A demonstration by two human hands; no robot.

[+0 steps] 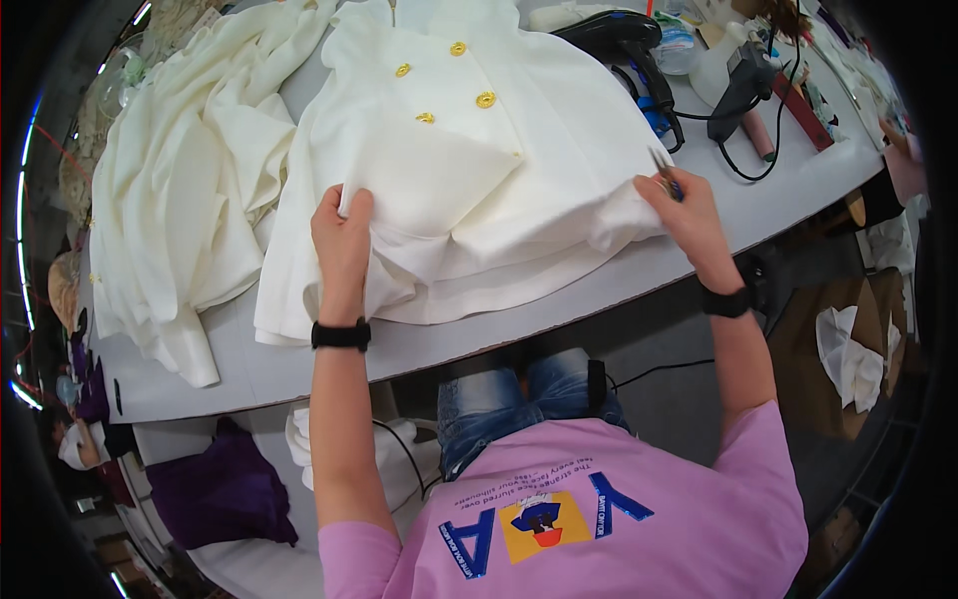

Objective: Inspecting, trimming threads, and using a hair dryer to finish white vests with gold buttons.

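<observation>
On the table (798,195), cloth (559,150) is pinched by left hand (342,232) and, with snips (673,184), right hand (693,215). Right, a box (794,344) is seen.

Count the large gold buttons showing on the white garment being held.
4: upper right button, lower right button, upper left button, lower left button. The folded cloth may hide more.

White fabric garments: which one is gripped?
The right white garment, with round gold buttons: left hand and right hand grip it, not the left white garment.
</observation>
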